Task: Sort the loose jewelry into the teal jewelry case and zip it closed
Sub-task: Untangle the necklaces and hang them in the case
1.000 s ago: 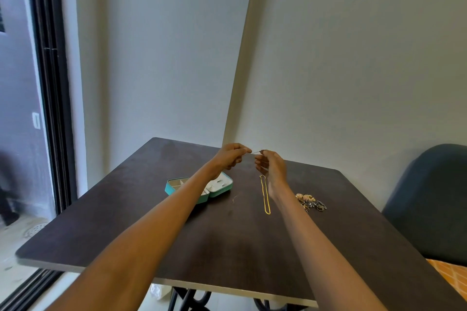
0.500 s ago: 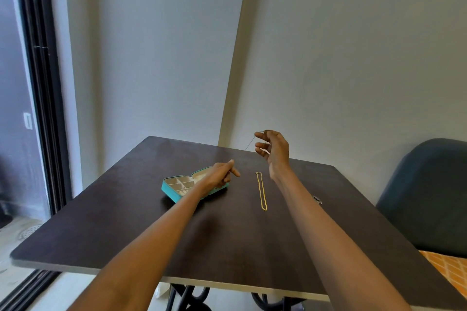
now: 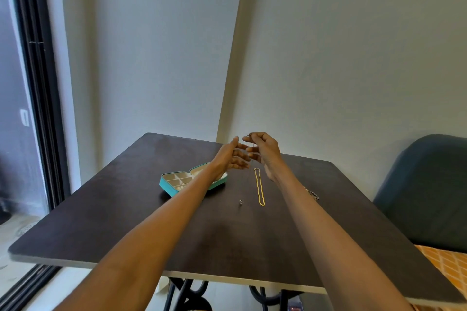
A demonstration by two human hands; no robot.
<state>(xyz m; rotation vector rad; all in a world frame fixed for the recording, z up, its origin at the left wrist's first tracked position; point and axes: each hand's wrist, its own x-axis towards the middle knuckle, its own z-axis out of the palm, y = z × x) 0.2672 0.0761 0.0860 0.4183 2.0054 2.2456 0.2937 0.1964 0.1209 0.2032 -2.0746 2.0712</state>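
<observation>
Dark brown wood-grain tabletop (image 3: 126,209): smooth, faint sheen. Teal jewelry case (image 3: 166,185): smooth matt shell, pale cream lining. Yellow gold-coloured chain (image 3: 259,188): shiny metal. Small silver ring (image 3: 240,201): glossy metal. Dark blue chair (image 3: 427,192): matt cloth.

Both forearms are bare from the bottom edge of the view to the wrists: no sleeves, watch or bracelets show. The left hand (image 3: 231,156) and right hand (image 3: 265,151) wear no gloves (any rings are too small to tell).
</observation>
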